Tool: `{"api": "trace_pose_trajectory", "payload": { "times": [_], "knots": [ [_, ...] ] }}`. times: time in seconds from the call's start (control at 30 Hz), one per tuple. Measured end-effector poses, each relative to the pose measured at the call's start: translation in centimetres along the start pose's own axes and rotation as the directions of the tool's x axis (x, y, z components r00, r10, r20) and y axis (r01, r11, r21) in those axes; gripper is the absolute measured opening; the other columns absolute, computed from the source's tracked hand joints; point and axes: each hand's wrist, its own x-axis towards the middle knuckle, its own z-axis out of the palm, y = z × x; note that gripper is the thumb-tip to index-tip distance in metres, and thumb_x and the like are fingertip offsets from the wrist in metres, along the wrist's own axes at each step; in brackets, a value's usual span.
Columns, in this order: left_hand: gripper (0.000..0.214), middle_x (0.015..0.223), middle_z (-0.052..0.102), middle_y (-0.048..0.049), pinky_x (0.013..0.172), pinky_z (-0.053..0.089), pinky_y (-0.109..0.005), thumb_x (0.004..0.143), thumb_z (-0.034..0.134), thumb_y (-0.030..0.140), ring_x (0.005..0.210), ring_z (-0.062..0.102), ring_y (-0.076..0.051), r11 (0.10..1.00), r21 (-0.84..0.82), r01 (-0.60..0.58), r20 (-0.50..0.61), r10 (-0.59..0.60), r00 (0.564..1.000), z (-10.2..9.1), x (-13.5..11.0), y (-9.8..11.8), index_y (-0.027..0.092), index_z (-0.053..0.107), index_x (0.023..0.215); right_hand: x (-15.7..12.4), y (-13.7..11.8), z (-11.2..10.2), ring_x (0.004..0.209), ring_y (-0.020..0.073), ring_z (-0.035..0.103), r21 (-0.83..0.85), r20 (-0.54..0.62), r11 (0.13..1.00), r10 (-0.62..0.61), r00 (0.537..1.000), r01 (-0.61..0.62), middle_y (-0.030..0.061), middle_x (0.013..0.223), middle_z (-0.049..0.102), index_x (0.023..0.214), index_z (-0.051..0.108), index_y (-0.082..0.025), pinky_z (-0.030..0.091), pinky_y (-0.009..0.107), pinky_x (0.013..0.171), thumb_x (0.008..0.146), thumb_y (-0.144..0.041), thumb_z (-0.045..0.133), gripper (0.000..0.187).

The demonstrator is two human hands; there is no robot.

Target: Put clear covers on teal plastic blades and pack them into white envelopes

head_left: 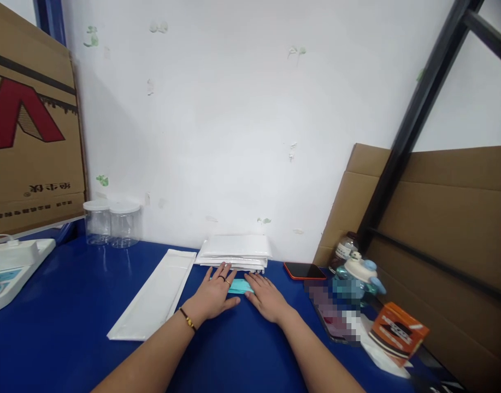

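A flat turquoise piece (241, 286), folded-looking, lies on the blue tabletop (237, 349); its exact kind does not show. My left hand (215, 291) rests on its left end with the fingers stretched forward. On the other end lies my right hand (267, 296), fingers also out flat, thumb pointing inward. Both hands cover the ends of the piece, so only its middle is visible. Just beyond the fingertips sits a stack of white padded envelopes (236, 246). To the left of my left hand is another long white envelope (154, 297), lying flat at a slant.
Two clear lidded jars (125, 226) stand at the back left, near a power strip (45, 254) and a large carton (33, 120). On the right are a red-edged phone (304, 271), a second phone (332, 316), a brown bottle (343, 251), a teal bottle (357, 278) and an orange box (399, 334).
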Motion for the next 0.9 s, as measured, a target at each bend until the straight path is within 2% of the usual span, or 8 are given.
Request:
{"api": "trace_pose_trajectory", "payload": {
  "times": [0.13, 0.2, 0.3, 0.37, 0.47, 0.53, 0.63, 0.9],
  "knots": [
    [0.083, 0.15, 0.01, -0.0142, 0.107, 0.011, -0.053, 0.08, 0.035, 0.065, 0.138, 0.005, -0.031, 0.996, -0.054, 0.065, 0.164, -0.055, 0.985, 0.1, -0.7, 0.6, 0.015, 0.016, 0.144, -0.8, -0.2, -0.5, 0.138, 0.0208, 0.013, -0.006, -0.039, 0.999, -0.048, 0.998, 0.048, 0.0015, 0.151, 0.018, 0.144, 0.017, -0.026, 0.009, 0.039, 0.112, 0.09, -0.053, 0.029, 0.061],
    [0.087, 0.15, 0.006, -0.0145, 0.106, 0.01, -0.056, 0.078, 0.036, 0.066, 0.137, 0.002, -0.033, 0.993, -0.07, 0.09, 0.218, -0.073, 0.973, 0.5, -0.7, 1.1, 0.015, 0.011, 0.144, -1.5, -0.4, -0.5, 0.139, 0.0209, 0.006, 0.002, 0.003, 0.994, -0.108, 0.994, 0.108, -0.0027, 0.152, 0.012, 0.144, 0.013, -0.031, 0.006, 0.042, 0.112, 0.091, -0.053, 0.027, 0.059],
    [0.092, 0.15, 0.001, -0.0136, 0.104, 0.007, -0.059, 0.075, 0.038, 0.069, 0.137, -0.002, -0.035, 0.993, -0.081, 0.088, 0.246, -0.066, 0.967, 0.8, -0.7, 1.5, 0.016, 0.008, 0.145, -2.1, -0.7, -0.6, 0.139, 0.022, 0.003, 0.045, 0.077, 0.988, -0.154, 0.985, 0.151, -0.0044, 0.152, 0.011, 0.143, 0.014, -0.035, 0.006, 0.045, 0.112, 0.091, -0.052, 0.026, 0.056],
    [0.094, 0.151, 0.002, -0.0133, 0.103, 0.005, -0.061, 0.073, 0.044, 0.068, 0.137, -0.001, -0.037, 0.995, -0.074, 0.066, 0.19, -0.051, 0.981, 0.5, -0.7, 1.6, 0.019, 0.009, 0.145, -2.2, -0.6, -1.0, 0.139, 0.0226, 0.009, 0.075, 0.018, 0.988, -0.134, 0.991, 0.132, -0.0009, 0.151, 0.016, 0.142, 0.02, -0.032, 0.009, 0.045, 0.111, 0.091, -0.049, 0.03, 0.055],
    [0.077, 0.146, 0.026, -0.0122, 0.101, 0.019, -0.054, 0.073, 0.056, 0.055, 0.133, 0.02, -0.034, 0.998, -0.061, -0.002, 0.003, 0.003, 1.0, -0.7, -0.7, 1.3, 0.025, 0.028, 0.138, -2.3, 0.3, -2.1, 0.126, 0.0226, 0.037, 0.125, -0.169, 0.988, -0.068, 0.983, 0.089, 0.0079, 0.136, 0.044, 0.126, 0.05, -0.022, 0.027, 0.037, 0.104, 0.09, -0.039, 0.039, 0.041],
    [0.048, 0.127, 0.049, -0.0084, 0.094, 0.031, -0.043, 0.075, 0.059, 0.044, 0.118, 0.041, -0.028, 0.996, -0.064, -0.064, -0.041, 0.062, 0.997, -1.5, -0.6, 1.1, 0.027, 0.051, 0.119, -2.5, 0.8, -2.8, 0.098, 0.0196, 0.055, 0.153, -0.205, 0.986, -0.03, 0.978, 0.062, 0.0081, 0.106, 0.061, 0.099, 0.064, -0.019, 0.041, 0.031, 0.086, 0.087, -0.031, 0.044, 0.026],
    [0.019, 0.1, 0.06, -0.0048, 0.084, 0.036, -0.035, 0.075, 0.061, 0.034, 0.099, 0.052, -0.022, 0.991, -0.059, -0.118, 0.001, 0.118, 0.993, -1.9, -0.6, 1.1, 0.023, 0.062, 0.091, -2.7, 0.7, -2.8, 0.067, 0.0139, 0.054, 0.189, -0.137, 0.981, -0.022, 0.99, 0.048, 0.0022, 0.076, 0.06, 0.078, 0.064, -0.019, 0.041, 0.024, 0.063, 0.079, -0.025, 0.053, 0.013],
    [0.009, 0.085, 0.066, -0.0045, 0.075, 0.04, -0.029, 0.077, 0.058, 0.025, 0.084, 0.059, -0.02, 0.994, -0.074, -0.083, 0.019, 0.085, 0.996, -1.4, -0.4, 1.6, 0.019, 0.064, 0.081, -2.2, -1.5, -1.6, 0.065, 0.01, 0.05, 0.306, -0.058, 0.948, -0.074, 0.996, 0.088, -0.0006, 0.074, 0.056, 0.071, 0.061, -0.017, 0.036, 0.018, 0.058, 0.072, -0.014, 0.054, 0.008]
  ]
}}
